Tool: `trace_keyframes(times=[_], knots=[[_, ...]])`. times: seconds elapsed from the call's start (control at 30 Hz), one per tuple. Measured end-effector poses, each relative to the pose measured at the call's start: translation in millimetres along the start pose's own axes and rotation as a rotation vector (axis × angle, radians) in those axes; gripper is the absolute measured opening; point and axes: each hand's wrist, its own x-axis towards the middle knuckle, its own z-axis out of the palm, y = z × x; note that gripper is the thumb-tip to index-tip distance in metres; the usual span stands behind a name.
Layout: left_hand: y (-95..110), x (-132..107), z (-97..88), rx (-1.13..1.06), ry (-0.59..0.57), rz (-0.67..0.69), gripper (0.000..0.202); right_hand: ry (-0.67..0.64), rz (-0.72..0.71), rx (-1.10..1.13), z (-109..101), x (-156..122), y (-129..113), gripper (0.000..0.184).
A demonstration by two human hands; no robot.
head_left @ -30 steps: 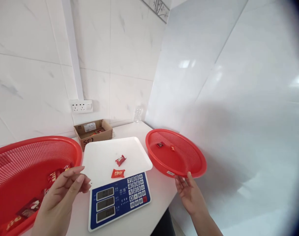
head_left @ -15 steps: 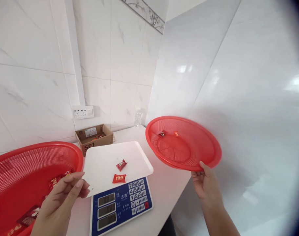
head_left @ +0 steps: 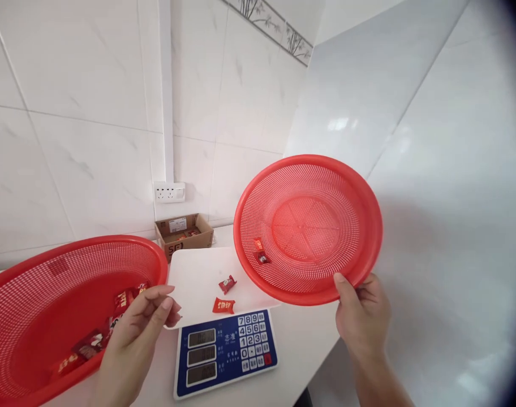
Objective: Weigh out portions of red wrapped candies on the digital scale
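My right hand (head_left: 362, 308) grips the near rim of a round red mesh basket (head_left: 309, 297), thumb inside and fingers underneath. The basket is tilted up, its inside facing me. Two small wrapped candies (head_left: 262, 257) lie low on its left wall. My left hand (head_left: 145, 319) is closed in a loose pinch at the near left corner of the white scale pan (head_left: 194, 265); what the fingertips hold, if anything, is hidden. On the pan lie a dark red wrapped candy (head_left: 227, 284) and a bright red one (head_left: 223, 306). The blue scale panel (head_left: 228, 362) has three displays and a keypad.
A second red basket (head_left: 63, 251) with several wrapped candies (head_left: 90, 343) stands at the left. Behind the pan is a small cardboard box (head_left: 185, 243) with packets inside. The white table (head_left: 300, 339) meets tiled walls, with a socket (head_left: 170, 192) above it.
My right hand has raised and tilted the basket toward me, and its two candies have shifted to the lower left wall. The view has turned left. My left hand keeps its pinch.
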Motion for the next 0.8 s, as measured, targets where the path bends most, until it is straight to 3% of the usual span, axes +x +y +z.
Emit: trace_keyframes(times=[0.33,0.47,0.57,0.67,0.8], knots=[[3,-1,6.6,-0.001,-0.076,0.005,0.043,-0.291,-0.349,-0.328,11,-27,-24,0.023],[4,-2,8.4,0.032,-0.085,0.009,0.045,-0.3,-0.436,-0.33,13,-30,-25,0.028],[3,-1,6.7,0.053,-0.079,0.012,0.044,-0.178,-0.383,-0.356,10,-27,-20,0.025],[1,0,4.3,0.079,-0.07,0.021,0.043,0.088,-0.259,-0.344,2,-19,-11,0.024],[-3,2,2.5,0.108,-0.076,0.022,0.041,0.372,-0.045,-0.09,-12,-5,-2,0.023]])
